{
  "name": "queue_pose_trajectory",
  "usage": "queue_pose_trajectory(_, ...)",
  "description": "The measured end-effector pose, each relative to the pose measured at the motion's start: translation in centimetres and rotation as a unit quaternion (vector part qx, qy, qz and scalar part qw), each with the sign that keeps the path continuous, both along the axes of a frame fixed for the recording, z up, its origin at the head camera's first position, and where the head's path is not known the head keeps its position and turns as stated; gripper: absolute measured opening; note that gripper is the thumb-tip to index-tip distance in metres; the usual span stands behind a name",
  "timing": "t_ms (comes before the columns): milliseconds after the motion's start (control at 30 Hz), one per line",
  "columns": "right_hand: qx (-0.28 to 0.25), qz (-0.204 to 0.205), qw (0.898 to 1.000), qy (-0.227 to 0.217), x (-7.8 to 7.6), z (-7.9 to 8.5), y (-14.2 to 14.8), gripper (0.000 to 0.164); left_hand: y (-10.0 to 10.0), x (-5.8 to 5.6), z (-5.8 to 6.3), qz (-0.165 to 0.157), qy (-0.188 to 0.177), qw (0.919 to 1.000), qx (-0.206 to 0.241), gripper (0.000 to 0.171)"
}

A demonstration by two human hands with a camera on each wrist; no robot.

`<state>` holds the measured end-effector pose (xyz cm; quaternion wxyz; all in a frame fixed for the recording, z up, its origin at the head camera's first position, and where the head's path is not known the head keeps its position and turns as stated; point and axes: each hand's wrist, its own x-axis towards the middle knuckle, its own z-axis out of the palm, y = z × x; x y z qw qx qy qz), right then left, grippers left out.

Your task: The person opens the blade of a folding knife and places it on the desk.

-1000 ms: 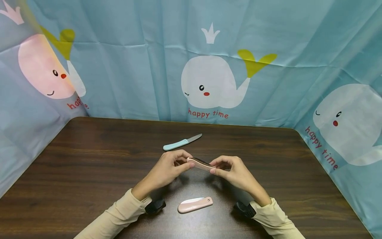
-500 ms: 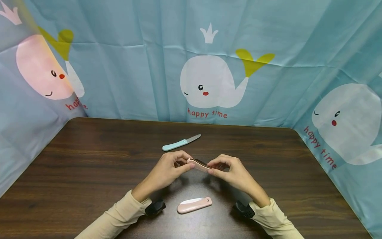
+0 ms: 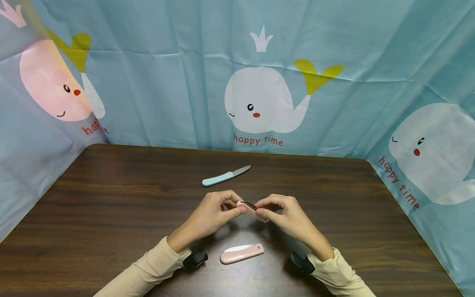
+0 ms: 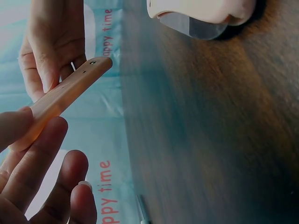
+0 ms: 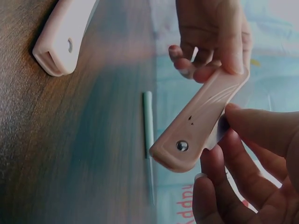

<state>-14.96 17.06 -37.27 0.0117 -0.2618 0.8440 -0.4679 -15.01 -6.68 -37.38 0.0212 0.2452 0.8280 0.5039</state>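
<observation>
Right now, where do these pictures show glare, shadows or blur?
Head view: pale glare on the near table, soft shadows below the fingers; left wrist view: dim, table grain soft; right wrist view: held knife fairly crisp, cloth behind it blurred, washed out toward the upper right.

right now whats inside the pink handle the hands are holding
A blade sits partly inside the pink handle; the right wrist view shows some of it at the edge, where the right hand pinches. The rest is covered by handle and fingers.
</observation>
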Motion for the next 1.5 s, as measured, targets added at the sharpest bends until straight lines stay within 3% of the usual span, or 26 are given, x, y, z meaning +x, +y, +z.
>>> queue_pose_trajectory(233, 0.0, -0.012, 1.0, 0.021, 0.24, 0.04, -0.36, 0.012, 0.15, 0.1, 0.09, -0.006, -0.004, 1.0, -0.004, 0.009)
queue_pose_trajectory(533, 0.006, 0.005, 0.997, 0.077, 0.17, -0.27, -0.65, 0.008, 0.28, 0.08, 0.0, -0.021, -0.005, 0.9997, -0.011, 0.009)
queue_pose_trajectory(933, 0.024, -0.019, 0.992, 0.123, 0.49, 0.0, -0.8, 0.004, 0.19, 0.02, 0.03, -0.029, 0.0, 0.9993, -0.022, 0.011)
queue_pose_trajectory(1167, 0.02, -0.04, 0.991, 0.123, 0.48, 0.17, -0.57, 0.005, 0.13, 0.02, 0.15, -0.018, -0.004, 0.9995, -0.024, 0.008)
queue_pose_trajectory(1500, 0.018, -0.034, 0.994, 0.1, 0.45, 0.19, -0.52, 0.007, 0.06, 0.01, 0.1, -0.012, -0.002, 0.9996, -0.027, 0.007)
